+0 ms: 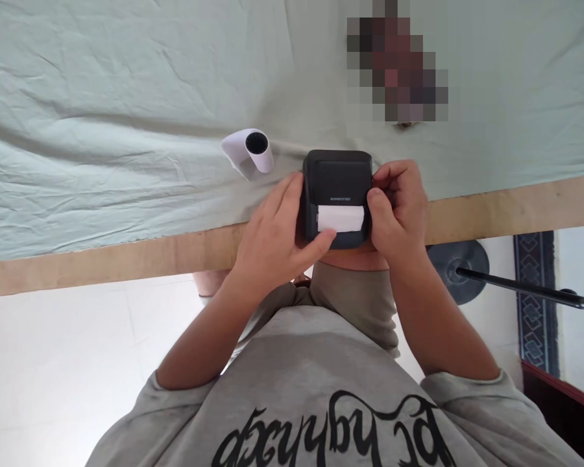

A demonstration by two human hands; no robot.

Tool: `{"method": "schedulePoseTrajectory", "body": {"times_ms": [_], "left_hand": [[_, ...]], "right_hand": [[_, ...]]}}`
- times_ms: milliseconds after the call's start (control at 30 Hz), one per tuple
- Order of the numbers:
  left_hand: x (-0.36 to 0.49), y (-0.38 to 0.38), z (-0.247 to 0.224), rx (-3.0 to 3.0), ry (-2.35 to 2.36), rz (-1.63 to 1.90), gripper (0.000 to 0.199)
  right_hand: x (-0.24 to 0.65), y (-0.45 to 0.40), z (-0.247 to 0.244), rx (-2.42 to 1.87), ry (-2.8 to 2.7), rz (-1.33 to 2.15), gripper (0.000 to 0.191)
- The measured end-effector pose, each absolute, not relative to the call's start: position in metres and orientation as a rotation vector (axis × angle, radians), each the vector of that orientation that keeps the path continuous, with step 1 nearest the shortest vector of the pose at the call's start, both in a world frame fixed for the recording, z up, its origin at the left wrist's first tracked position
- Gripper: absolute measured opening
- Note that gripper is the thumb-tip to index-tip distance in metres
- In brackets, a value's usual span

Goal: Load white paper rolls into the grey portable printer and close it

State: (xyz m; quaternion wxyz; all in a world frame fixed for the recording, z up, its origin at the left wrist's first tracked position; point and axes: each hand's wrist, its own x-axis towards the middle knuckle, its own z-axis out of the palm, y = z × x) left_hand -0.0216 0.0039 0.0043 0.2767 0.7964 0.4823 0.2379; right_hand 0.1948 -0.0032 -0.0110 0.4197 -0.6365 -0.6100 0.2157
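A small black printer-like device (338, 175) sits at the table's front edge, its lid closed. A white paper strip (341, 218) lies across its lower front. My left hand (277, 237) rests along the device's left side, the thumb reaching over the front onto the paper's lower edge. At the right side, my right hand (401, 211) grips the device's edge between thumb and curled fingers. Left of the device, a roll of white paper with a dark core (263, 152) lies on the cloth, its loose end curling out to the left.
A pale green cloth (126, 143) with wrinkles covers the table, and a bare wooden strip (175, 253) runs along its front edge. A pixelated object (399, 68) lies at the back right. Below right stand a round black base (467, 259) and a pole (525, 287).
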Motion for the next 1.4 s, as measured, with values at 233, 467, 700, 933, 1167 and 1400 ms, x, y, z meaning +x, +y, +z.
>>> {"method": "schedulePoseTrajectory", "body": {"times_ms": [233, 467, 700, 933, 1167, 1400], "left_hand": [[-0.026, -0.004, -0.01, 2.389, 1.343, 0.494, 0.116], [-0.027, -0.005, -0.018, 2.422, 1.362, 0.588, 0.115], [-0.028, 0.0, -0.013, 2.319, 1.339, 0.619, 0.111], [-0.024, -0.004, -0.005, 2.211, 1.363, 0.567, 0.107], [-0.025, -0.004, -0.004, 2.112, 1.368, 0.61, 0.089], [-0.024, -0.003, -0.008, 2.213, 1.348, 0.542, 0.106]], "right_hand": [[0.195, -0.005, -0.01, -1.646, -1.56, 0.546, 0.012], [0.196, -0.003, -0.008, -1.738, -1.695, 0.525, 0.047], [0.199, -0.001, -0.014, -1.744, -1.748, 0.461, 0.061], [0.212, -0.003, -0.014, -1.655, -1.821, 0.575, 0.069], [0.224, 0.006, 0.016, -1.586, -1.831, 0.777, 0.065], [0.222, 0.014, 0.017, -1.622, -1.948, 0.831, 0.077]]}}
